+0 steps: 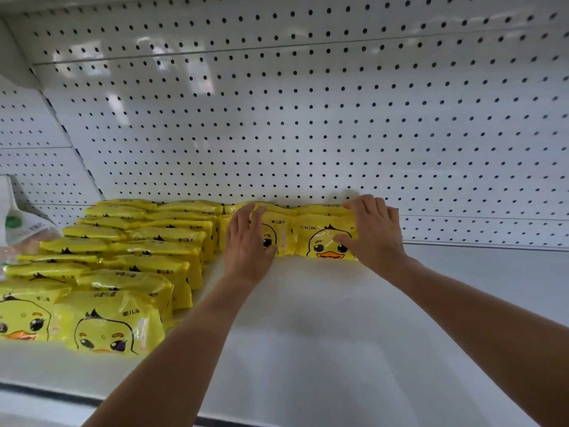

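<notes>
Two yellow duck-print wipe packs stand side by side at the back of the white shelf [338,318]. My left hand [248,245] lies flat with straight fingers against the front of the left pack [278,232]. My right hand [374,234] grips the right pack [323,241], fingers curled over its top edge and thumb on its front. More yellow packs stand behind these two, against the pegboard.
Two rows of several yellow packs [129,266] fill the shelf's left side, running toward the front edge. A white and green pouch [18,217] stands at the far left. White pegboard [308,103] forms the back wall. Bare shelf lies to the right.
</notes>
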`<action>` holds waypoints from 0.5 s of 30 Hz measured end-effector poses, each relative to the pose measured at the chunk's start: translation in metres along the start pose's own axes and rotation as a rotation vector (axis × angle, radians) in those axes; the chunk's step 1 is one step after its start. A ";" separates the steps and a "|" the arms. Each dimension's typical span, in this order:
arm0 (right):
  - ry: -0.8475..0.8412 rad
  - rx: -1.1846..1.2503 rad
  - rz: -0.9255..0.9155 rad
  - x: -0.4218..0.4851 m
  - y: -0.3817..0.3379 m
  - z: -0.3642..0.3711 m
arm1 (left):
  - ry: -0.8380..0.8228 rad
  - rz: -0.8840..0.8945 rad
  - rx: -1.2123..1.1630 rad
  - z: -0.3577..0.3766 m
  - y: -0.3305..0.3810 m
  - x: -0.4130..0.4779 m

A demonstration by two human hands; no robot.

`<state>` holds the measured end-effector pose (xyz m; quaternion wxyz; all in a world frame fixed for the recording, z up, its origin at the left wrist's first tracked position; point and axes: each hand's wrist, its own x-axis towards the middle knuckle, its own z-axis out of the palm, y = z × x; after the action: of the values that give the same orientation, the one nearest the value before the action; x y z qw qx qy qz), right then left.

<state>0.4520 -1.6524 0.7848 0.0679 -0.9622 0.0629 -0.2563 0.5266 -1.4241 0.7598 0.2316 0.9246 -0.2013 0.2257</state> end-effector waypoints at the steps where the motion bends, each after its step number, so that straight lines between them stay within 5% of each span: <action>1: 0.020 0.038 0.018 -0.006 0.001 -0.004 | 0.040 -0.002 -0.086 -0.003 0.006 -0.005; 4: 0.078 0.128 0.046 -0.032 0.001 -0.018 | 0.067 -0.112 -0.374 -0.014 0.028 -0.023; 9: 0.097 0.196 0.079 -0.095 -0.003 -0.044 | -0.113 -0.528 -0.909 -0.043 0.071 -0.070; 15: 0.086 0.269 0.116 -0.186 -0.008 -0.087 | -0.360 -0.580 -1.120 -0.079 0.118 -0.147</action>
<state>0.2490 -1.6242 0.7712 0.2080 -0.9273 0.0864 -0.2990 0.3246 -1.4397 0.7873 0.6923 0.7041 -0.0663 -0.1433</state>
